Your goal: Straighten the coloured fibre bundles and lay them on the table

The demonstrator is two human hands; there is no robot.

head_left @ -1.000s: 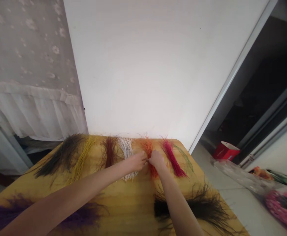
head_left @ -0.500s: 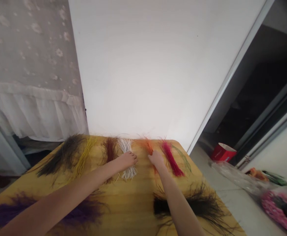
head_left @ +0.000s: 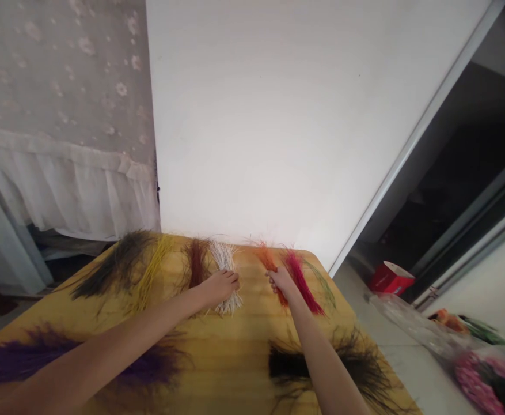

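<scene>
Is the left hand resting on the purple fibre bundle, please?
No, the left hand rests on the white fibre bundle.

A white wall (head_left: 273, 127) rises beyond the far edge of the wooden worktop (head_left: 217, 351). To its left hangs a grey curtain (head_left: 62, 104) with a pale flower pattern and a pleated white hem. To the right, a white door frame (head_left: 412, 144) edges a dark doorway (head_left: 446, 196). On the tiled floor (head_left: 390, 351) at right stands a red box (head_left: 390, 278), near a clear plastic bag (head_left: 412, 325). Nearer still lies a blurred pink heap (head_left: 481, 386), with orange and green bits (head_left: 472, 331) just beyond it.
</scene>
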